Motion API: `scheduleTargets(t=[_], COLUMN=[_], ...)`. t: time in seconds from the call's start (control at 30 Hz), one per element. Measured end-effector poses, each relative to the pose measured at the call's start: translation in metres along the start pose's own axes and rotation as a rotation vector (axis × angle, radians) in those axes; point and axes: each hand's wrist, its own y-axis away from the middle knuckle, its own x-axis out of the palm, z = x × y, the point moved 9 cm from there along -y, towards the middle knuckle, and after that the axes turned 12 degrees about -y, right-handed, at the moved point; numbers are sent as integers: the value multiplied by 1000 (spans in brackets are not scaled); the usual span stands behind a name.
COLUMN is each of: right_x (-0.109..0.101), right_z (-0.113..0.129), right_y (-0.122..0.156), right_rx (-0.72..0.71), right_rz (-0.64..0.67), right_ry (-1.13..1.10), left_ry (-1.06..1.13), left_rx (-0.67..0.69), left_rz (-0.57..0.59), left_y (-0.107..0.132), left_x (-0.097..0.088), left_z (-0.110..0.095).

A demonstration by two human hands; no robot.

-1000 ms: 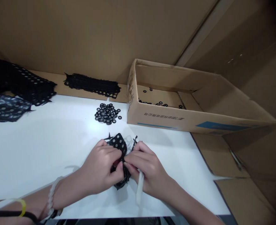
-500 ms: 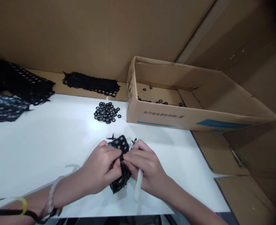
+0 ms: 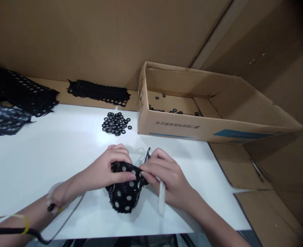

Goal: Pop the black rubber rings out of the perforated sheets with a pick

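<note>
My left hand [image 3: 115, 168] is closed on a thin black rubber sheet [image 3: 123, 193] dotted with pale round discs, the thumb lying across its front. At the sheet's upper right edge, my right hand [image 3: 164, 175] pinches it between thumb and fingers. A white pen-like stick [image 3: 161, 200] is also tucked in my right hand and points down toward me; its tip is hidden. A narrow black strip [image 3: 147, 154] of the sheet sticks up between the hands. Beyond my hands lies a pile of small black rings [image 3: 115, 123] with grey centres.
An open cardboard box [image 3: 177, 125] at the back right holds several loose rings. A stack of black perforated sheets [image 3: 98, 92] lies by the back wall, and more dotted sheets [image 3: 28, 92] are heaped at the left. Cardboard walls stand behind and right of the white table [image 3: 51, 147].
The sheet has been turned and spread so that its dotted face shows. My left hand has shifted left and opened its grip wider; my right hand has moved slightly right with the stick.
</note>
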Motion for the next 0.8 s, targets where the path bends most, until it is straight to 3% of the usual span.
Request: scheduleTargets(t=[0.3,0.5,0.7,0.8], right_x=[-1,0,8,8], right_z=[-10,-15,-24,-26], right_y=[1,1,3,2], right_rx=[150,255,398,414], right_rz=[-57,-45,15,1], right_ry=[-116,-175,-271,-304], left_ry=[-116,-178,-272,-286], left_rx=[27,68,282,328], left_rz=[-10,-78,-172,-205], left_y=[2,5,15,17], left_x=[2,-1,-5,-7], left_z=[-4,-14,-32,-35])
